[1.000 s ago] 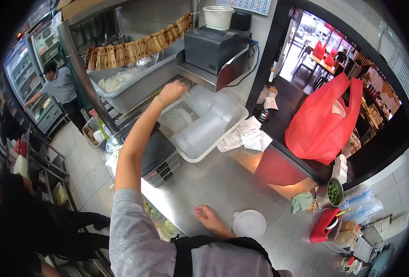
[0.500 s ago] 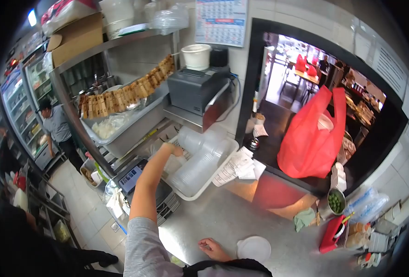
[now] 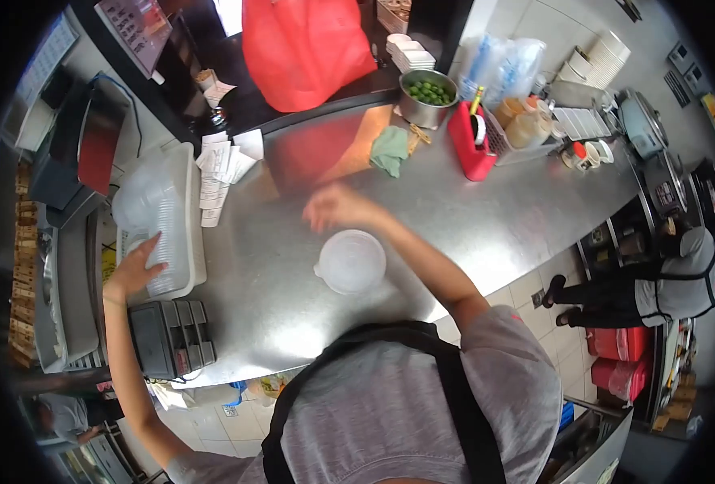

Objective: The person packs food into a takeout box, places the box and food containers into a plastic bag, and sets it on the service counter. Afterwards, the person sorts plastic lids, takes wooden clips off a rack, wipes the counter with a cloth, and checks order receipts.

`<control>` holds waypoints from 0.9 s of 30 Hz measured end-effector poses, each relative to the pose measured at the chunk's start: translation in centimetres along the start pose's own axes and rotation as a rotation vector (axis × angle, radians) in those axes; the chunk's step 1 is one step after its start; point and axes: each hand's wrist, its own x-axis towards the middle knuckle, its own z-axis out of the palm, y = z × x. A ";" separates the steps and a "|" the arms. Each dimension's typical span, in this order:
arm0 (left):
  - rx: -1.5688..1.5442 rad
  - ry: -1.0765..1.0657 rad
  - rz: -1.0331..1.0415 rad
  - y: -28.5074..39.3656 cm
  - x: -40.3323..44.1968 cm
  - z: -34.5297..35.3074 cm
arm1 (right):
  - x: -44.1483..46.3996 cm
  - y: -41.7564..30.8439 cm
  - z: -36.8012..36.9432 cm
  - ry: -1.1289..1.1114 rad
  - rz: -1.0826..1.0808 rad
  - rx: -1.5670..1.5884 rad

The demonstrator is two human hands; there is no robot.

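Observation:
My left hand [image 3: 138, 268] reaches into the white plastic basket [image 3: 198, 218] at the left, fingers spread over a nested stack of clear plastic containers [image 3: 166, 234]. Whether the fingertips touch the stack is hard to tell. On the steel counter lies a round, translucent white lid [image 3: 352, 261] with a small tab. Just above it in the view is my right hand [image 3: 337, 207], somewhat blurred, its fingers loosely bent and apart with nothing visible in them.
Paper slips [image 3: 227, 165] lie beside the basket. A red bag [image 3: 305, 56] stands on the pass ledge. Along the back are a green cloth [image 3: 390, 151], a pot of green fruit [image 3: 428, 93] and a red holder [image 3: 470, 145]. A black tray unit [image 3: 172, 339] sits front left. A co-worker [image 3: 672, 274] stands at right.
My view has swung down and to the right. My right hand has moved from the counter's near edge to beyond the lid. My left hand stays at the basket, now over the container stack.

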 end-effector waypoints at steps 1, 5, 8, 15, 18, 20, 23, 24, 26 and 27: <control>-0.042 -0.043 0.073 3.3 -1.2 -0.2 | 1.2 2.1 -3.1 0.172 -0.116 -0.259; -0.101 -0.096 0.298 12.8 -3.9 0.7 | 3.0 9.4 -11.7 1.259 0.145 -1.515; -0.078 -0.094 0.378 16.4 -4.6 2.1 | 3.1 9.2 -12.8 0.483 0.466 -1.389; -0.105 -0.133 0.389 20.3 -3.1 6.0 | -8.8 11.2 -9.7 0.446 0.168 -1.014; -0.147 -0.131 0.379 21.2 -3.7 6.3 | -22.7 10.9 -9.4 0.067 0.105 -0.984; -0.208 -0.157 0.361 21.7 -4.4 6.7 | -31.4 4.3 -9.4 -0.369 0.762 -0.858; -0.256 -0.204 0.293 22.7 -4.0 7.8 | -38.2 0.0 -10.9 -0.333 0.768 -0.617; -0.246 -0.214 0.339 23.8 -3.0 8.4 | -39.4 0.2 -11.8 -0.205 0.643 -0.578; -0.238 -0.181 0.363 26.0 -1.1 10.0 | -33.3 -3.7 -10.5 0.025 0.601 -0.485; -0.253 -0.137 0.425 27.7 0.0 10.7 | -30.4 -0.5 -9.5 0.211 0.138 -0.608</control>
